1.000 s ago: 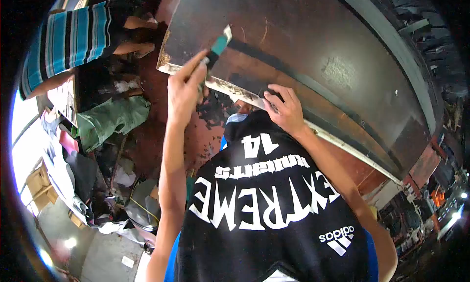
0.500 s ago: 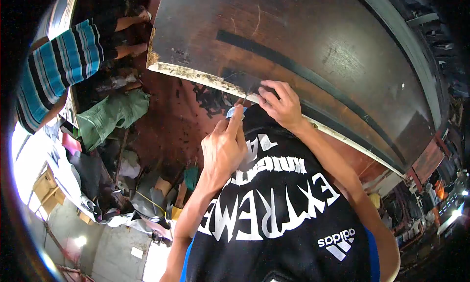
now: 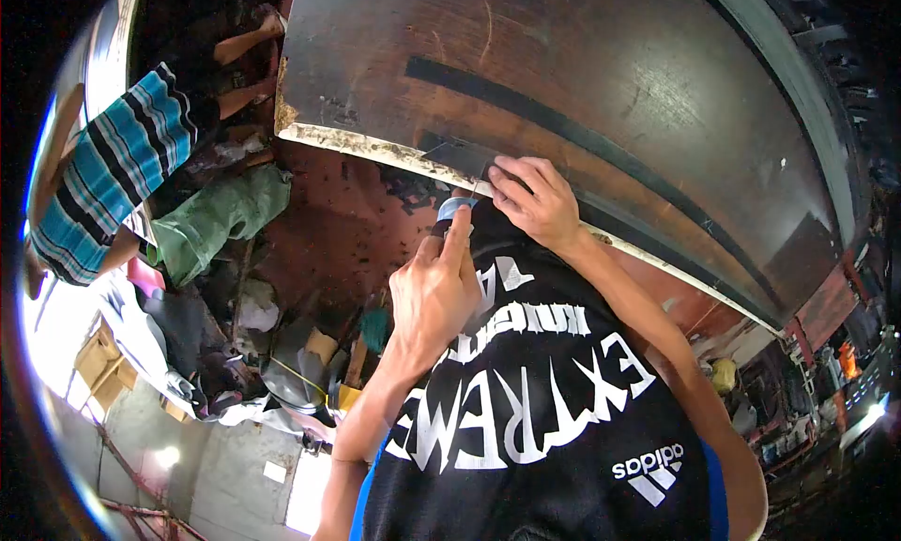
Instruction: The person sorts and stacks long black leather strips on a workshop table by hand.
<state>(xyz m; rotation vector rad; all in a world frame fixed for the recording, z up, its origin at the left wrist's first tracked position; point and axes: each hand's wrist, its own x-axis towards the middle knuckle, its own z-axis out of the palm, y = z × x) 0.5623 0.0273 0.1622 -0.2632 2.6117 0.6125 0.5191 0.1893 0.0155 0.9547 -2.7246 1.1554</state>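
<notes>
My left hand point(image 3: 434, 283) is closed just off the near edge of the worktop, its index finger stretched forward along a thin blade point(image 3: 474, 186). A light-blue wrap point(image 3: 455, 209) shows at the thumb; the blade's handle is hidden in the hand. My right hand point(image 3: 537, 201) rests at the edge with curled fingers, pressing on a small dark flat piece point(image 3: 460, 153) that partly overhangs the pale edge. Its fingertips cover part of this piece. A long black strip point(image 3: 601, 147) lies across the brown worktop point(image 3: 648, 62), and another dark strip point(image 3: 648, 252) runs along the near edge.
Dark scraps point(image 3: 413, 192) litter the red floor below the edge. At left sits another person in a striped blue cloth point(image 3: 127, 170), legs bent. A green bundle point(image 3: 221, 217), cardboard boxes point(image 3: 99, 363) and piled bags lie on the left. Cluttered shelves point(image 3: 788, 410) stand right.
My left hand has shifted slightly right and stays close to the edge. My right hand remains nearly in place on the dark piece. The other person's striped cloth has shifted slightly.
</notes>
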